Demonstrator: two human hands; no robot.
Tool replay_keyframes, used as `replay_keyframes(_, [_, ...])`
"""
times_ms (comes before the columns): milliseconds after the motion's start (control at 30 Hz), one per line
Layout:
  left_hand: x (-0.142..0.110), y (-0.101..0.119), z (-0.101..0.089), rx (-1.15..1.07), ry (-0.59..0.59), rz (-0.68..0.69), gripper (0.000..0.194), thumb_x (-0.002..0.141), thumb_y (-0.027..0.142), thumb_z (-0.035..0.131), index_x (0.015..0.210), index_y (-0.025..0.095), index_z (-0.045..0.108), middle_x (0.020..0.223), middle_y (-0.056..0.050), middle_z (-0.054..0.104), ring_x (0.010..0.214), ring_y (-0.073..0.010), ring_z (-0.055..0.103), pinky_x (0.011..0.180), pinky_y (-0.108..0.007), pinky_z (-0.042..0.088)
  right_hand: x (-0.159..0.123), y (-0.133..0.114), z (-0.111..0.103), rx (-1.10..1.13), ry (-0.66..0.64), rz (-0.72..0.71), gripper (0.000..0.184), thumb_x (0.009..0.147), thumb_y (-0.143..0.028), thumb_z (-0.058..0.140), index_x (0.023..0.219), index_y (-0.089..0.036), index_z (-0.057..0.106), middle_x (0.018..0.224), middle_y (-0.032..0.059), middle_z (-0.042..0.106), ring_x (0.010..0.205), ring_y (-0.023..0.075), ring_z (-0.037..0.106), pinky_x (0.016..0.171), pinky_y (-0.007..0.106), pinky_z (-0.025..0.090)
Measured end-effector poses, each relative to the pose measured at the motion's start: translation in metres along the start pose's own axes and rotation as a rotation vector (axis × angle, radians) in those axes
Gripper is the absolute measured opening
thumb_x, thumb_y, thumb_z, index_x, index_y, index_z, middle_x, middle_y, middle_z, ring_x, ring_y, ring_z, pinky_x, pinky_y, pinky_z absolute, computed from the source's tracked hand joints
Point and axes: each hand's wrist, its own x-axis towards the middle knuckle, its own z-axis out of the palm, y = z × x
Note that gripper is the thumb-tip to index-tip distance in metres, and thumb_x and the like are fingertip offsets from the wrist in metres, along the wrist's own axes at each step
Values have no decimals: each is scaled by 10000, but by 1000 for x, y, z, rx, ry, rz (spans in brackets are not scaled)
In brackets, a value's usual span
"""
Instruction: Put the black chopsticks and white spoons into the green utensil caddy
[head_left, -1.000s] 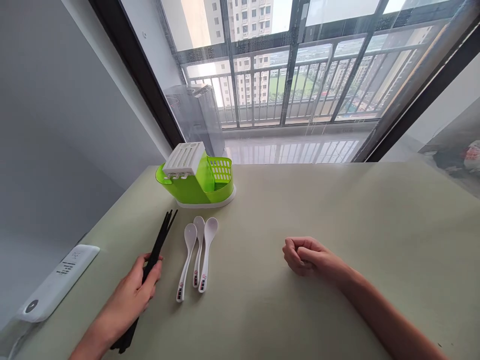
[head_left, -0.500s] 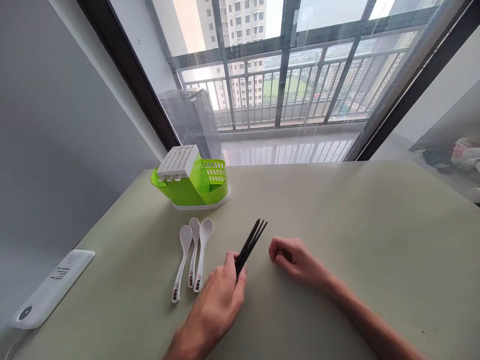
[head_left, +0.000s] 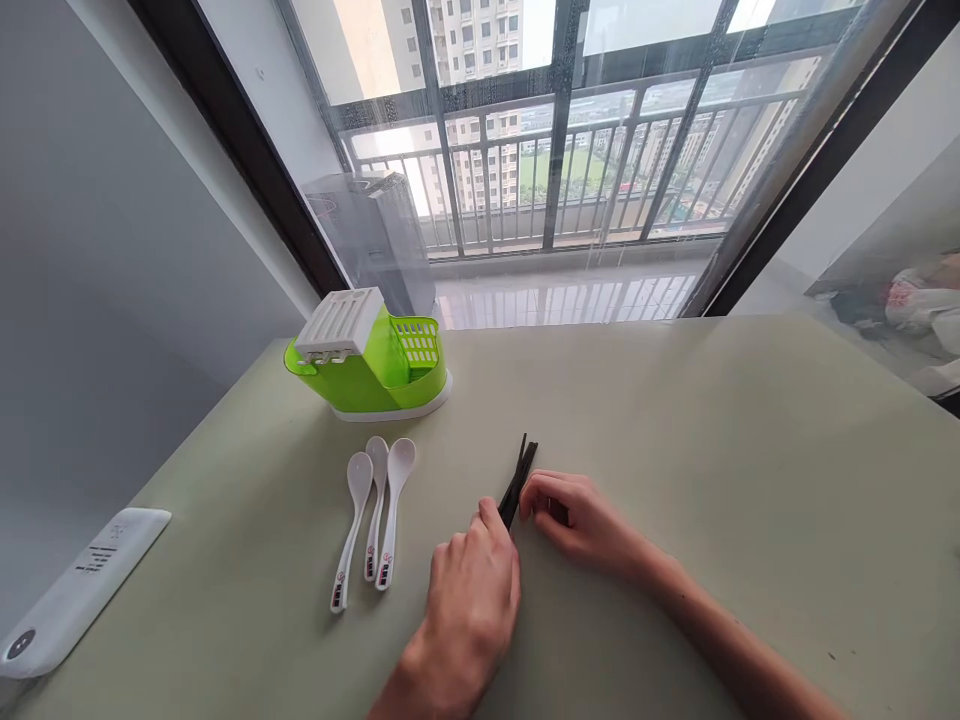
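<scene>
My left hand [head_left: 474,600] is wrapped round a bundle of black chopsticks [head_left: 519,480]. Their thin ends point away from me and spread slightly, while the rest is hidden under the hand. Right beside the bundle, my right hand [head_left: 564,515] rests on the table with its fingers curled in and nothing visible inside them. Its fingertips are very close to the chopsticks; whether they touch I cannot tell. To the left lie three white spoons, a left one [head_left: 359,480], a middle one [head_left: 376,490] and a right one [head_left: 400,465], bowls pointing away from me.
A green utensil holder [head_left: 375,375] with a white slotted top and white base stands at the table's back left. A white power strip [head_left: 90,580] lies along the left edge. Behind the pale green table [head_left: 675,420] is a glass pane facing a balcony.
My left hand has carried the chopsticks from the left of the spoons to the middle, close to my right hand. My right hand has shifted slightly left and its curl has loosened.
</scene>
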Motion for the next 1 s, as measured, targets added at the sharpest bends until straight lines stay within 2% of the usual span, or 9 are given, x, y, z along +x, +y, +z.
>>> replay_keyframes(133, [1, 3, -1, 23, 9, 8, 247, 1018, 131, 415, 1179, 124, 602, 947, -124, 747, 914, -289, 765, 674, -305, 517, 0, 0, 0, -1, 1, 2, 242, 777, 1, 473, 801, -199, 607, 752, -28, 579, 631, 97, 462, 566, 213, 335])
replay_keyframes(533, [1, 7, -2, 50, 32, 16, 262, 1005, 121, 429, 1177, 151, 625, 1020, -116, 731, 891, -274, 764, 687, -314, 551, 1, 0, -1, -7, -3, 7, 239, 788, -7, 478, 795, -201, 618, 741, -28, 592, 629, 98, 471, 567, 210, 338])
replay_keyframes(1000, [-4, 1, -7, 1, 23, -8, 211, 1030, 289, 495, 1149, 156, 608, 1081, -125, 713, 982, -299, 745, 755, -349, 565, 0, -2, -2, 11, -21, 40, 240, 780, -14, 478, 804, -198, 631, 739, -28, 583, 626, 102, 464, 565, 217, 340])
